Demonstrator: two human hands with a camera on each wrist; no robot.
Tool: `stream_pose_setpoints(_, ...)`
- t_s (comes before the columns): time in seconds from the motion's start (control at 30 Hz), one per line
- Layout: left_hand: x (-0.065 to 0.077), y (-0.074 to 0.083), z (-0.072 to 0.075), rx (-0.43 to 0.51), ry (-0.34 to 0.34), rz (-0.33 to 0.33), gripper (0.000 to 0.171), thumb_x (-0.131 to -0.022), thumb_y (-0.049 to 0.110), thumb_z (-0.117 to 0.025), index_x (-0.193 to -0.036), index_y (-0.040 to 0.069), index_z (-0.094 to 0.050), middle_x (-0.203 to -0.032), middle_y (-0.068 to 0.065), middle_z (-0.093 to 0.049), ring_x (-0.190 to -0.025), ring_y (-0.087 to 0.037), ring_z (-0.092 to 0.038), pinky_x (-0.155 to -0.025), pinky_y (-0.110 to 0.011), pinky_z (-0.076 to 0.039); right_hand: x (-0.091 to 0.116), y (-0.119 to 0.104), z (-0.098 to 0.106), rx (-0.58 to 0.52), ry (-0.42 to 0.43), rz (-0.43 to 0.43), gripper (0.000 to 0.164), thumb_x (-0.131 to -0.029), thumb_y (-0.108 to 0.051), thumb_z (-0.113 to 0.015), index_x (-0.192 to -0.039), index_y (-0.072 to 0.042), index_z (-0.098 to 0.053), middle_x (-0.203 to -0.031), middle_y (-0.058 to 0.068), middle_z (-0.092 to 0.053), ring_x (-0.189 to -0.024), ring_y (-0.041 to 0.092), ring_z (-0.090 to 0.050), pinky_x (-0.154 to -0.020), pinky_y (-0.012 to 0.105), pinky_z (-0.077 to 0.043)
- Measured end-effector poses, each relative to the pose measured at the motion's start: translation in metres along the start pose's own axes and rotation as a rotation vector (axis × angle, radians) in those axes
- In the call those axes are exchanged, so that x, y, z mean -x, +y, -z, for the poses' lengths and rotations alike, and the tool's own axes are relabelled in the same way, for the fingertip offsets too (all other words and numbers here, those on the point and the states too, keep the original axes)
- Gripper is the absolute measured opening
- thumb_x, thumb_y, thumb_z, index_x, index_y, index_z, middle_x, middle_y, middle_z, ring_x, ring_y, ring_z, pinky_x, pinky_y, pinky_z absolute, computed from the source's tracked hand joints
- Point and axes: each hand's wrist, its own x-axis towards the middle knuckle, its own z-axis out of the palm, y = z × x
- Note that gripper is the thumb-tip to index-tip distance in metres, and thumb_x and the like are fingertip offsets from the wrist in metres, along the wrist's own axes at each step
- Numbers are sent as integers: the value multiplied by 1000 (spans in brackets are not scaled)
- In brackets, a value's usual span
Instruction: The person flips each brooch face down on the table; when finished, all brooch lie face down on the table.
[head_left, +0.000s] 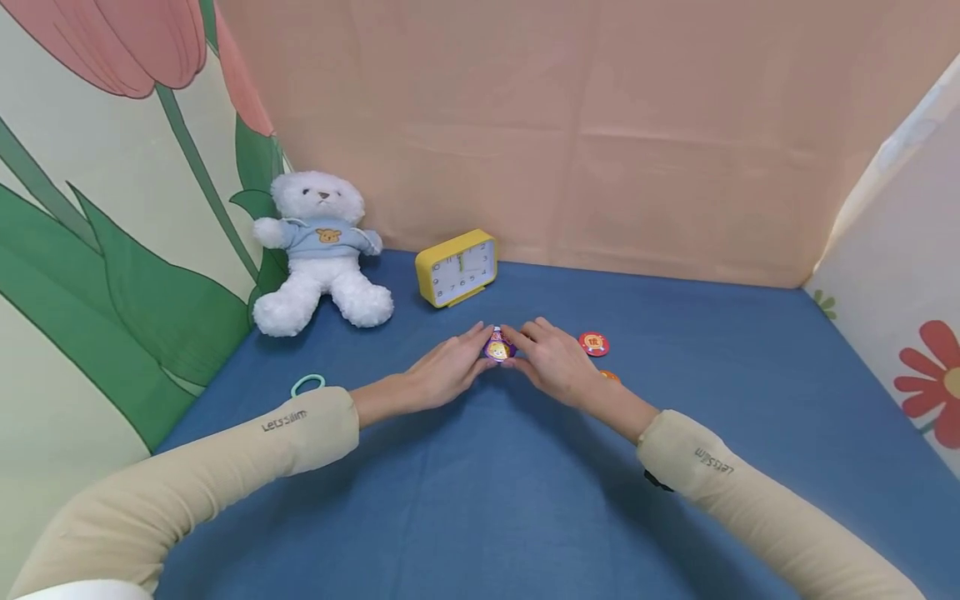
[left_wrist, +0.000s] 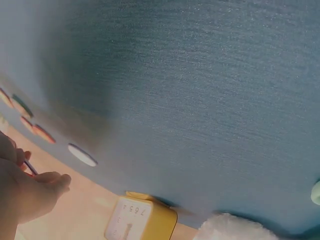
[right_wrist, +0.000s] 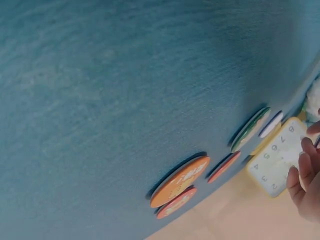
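A small purple badge (head_left: pixel 498 347) with a printed cartoon face is held up between both hands in the middle of the head view. My left hand (head_left: pixel 446 371) pinches its left side between thumb and fingers. My right hand (head_left: pixel 558 362) pinches the right side the same way and covers part of its edge. Right of that hand lies a red round badge (head_left: pixel 594 343), with an orange badge (head_left: pixel 611 377) partly hidden by the wrist. The right wrist view also shows a green badge (right_wrist: pixel 251 130), a second red one (right_wrist: pixel 224 167) and a pale one (right_wrist: pixel 271 124) flat on the cloth.
A yellow alarm clock (head_left: pixel 457 268) stands behind the hands. To its left a white teddy bear (head_left: pixel 324 250) in a blue top sits against the wall. A mint-green ring (head_left: pixel 307 383) lies by the left sleeve. Blue cloth (head_left: pixel 465 508) covers the table.
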Motion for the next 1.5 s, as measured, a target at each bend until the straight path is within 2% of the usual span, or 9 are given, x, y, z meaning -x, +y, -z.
stream_pose_setpoints(0.2,0,0,-1,-14,45,-21,55,-102,27,-51,-145,-4,-39,-147,-25,-39,-136,-32,-38,-97,-41,-45,2,-1,-3,-39,41,-29,50,-87,-24,-76,-131,-4,-62,-96,7,-62,-82,18,-52,-60,24,-46)
stream_pose_setpoints(0.47,0,2,-4,-28,86,-5,49,-103,19,-50,-145,-4,-39,-148,-21,-40,-138,-31,-35,-102,-43,-41,1,-4,-7,-264,58,-148,34,-93,-16,-67,-126,-5,-66,-86,5,-60,-76,17,-49,-60,25,-45)
stream_pose_setpoints(0.63,1,2,-6,-8,149,-36,58,-101,16,-55,-150,-1,-30,-148,-21,-40,-132,-29,-46,-96,-40,-47,-3,-7,-5,-468,101,-274,21,-100,-17,-57,-102,-4,-74,-76,5,-62,-61,12,-48,-54,26,-43)
stream_pose_setpoints(0.73,2,2,-8,15,208,-94,63,-99,15,-58,-152,1,-26,-146,-18,-44,-123,-27,-55,-90,-36,-51,-6,-10,-2,-560,145,-365,29,-103,-19,-51,-84,-7,-70,-69,5,-63,-49,11,-44,-48,27,-40)
stream_pose_setpoints(0.87,2,3,-8,24,267,-143,66,-96,18,-63,-151,3,-30,-120,-16,-64,-88,-20,-68,-70,-27,-54,-10,-14,4,-627,137,-471,38,-105,-24,-46,-75,-9,-62,-62,6,-60,-43,13,-47,-45,28,-40)
stream_pose_setpoints(1.07,1,2,-5,30,294,-154,61,-94,25,-66,-147,5,-41,-71,0,-61,-53,-4,-52,-50,-19,-43,-11,-18,10,-709,82,-546,38,-105,-25,-45,-77,-4,-59,-61,10,-55,-48,27,-58,-47,30,-46)
stream_pose_setpoints(1.2,1,2,-4,3,268,-150,60,-94,23,-66,-145,2,-42,-65,3,-56,-51,-4,-50,-48,-18,-41,-9,-18,7,-662,120,-448,23,-103,-15,-50,-112,-3,-68,-65,9,-59,-48,18,-55,-47,27,-45)
stream_pose_setpoints(1.3,3,2,-3,3,239,-122,59,-96,20,-64,-145,-1,-39,-60,5,-48,-47,-5,-47,-46,-19,-40,-10,-17,5,-576,130,-325,37,-100,-8,-55,-136,-1,-55,-70,5,-63,-54,9,-53,-49,24,-43)
stream_pose_setpoints(1.5,4,4,-1,-7,177,-78,55,-98,18,-61,-145,-1,-39,-63,4,-51,-49,-5,-49,-46,-20,-41,-10,-15,9,-468,0,-213,56,-90,-3,-68,-142,4,-45,-88,7,-67,-71,12,-61,-61,21,-50)
